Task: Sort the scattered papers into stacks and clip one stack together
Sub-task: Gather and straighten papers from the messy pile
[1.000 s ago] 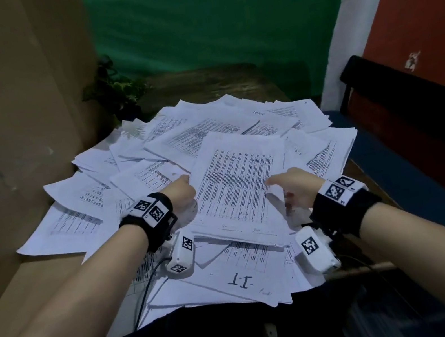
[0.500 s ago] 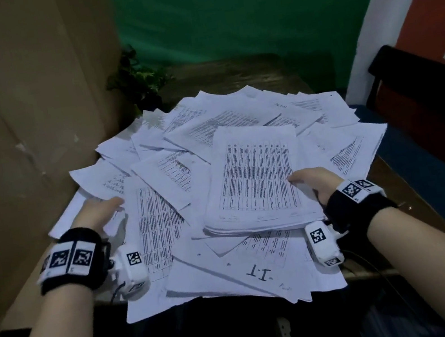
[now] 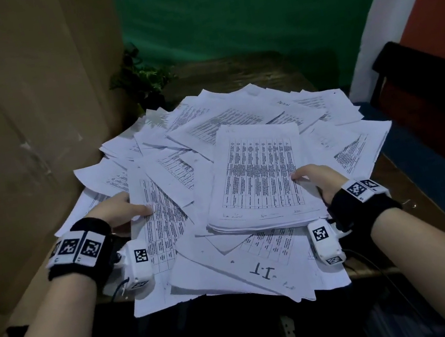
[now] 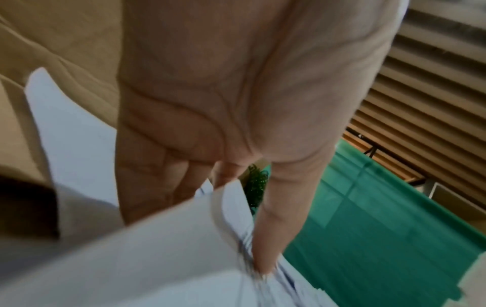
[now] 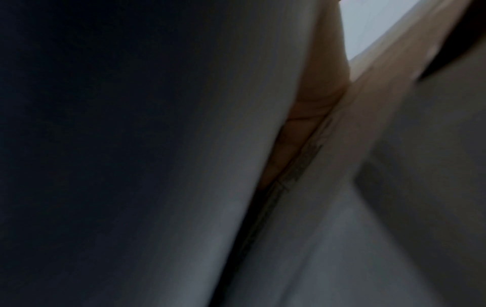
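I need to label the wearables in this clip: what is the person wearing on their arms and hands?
Both forearms are bare, no sleeves. Each wrist carries a black band topped with white square tags printed in black-and-white code patterns. A small white camera unit, also tagged, hangs under each wrist, with a thin dark cable trailing away. The left hand and right hand are ungloved.

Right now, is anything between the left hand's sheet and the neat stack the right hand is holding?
Yes. The left hand pinches a loose sheet, and overlapping scattered sheets lie between it and the stack that the right hand holds. It would probably have to be lifted over them.
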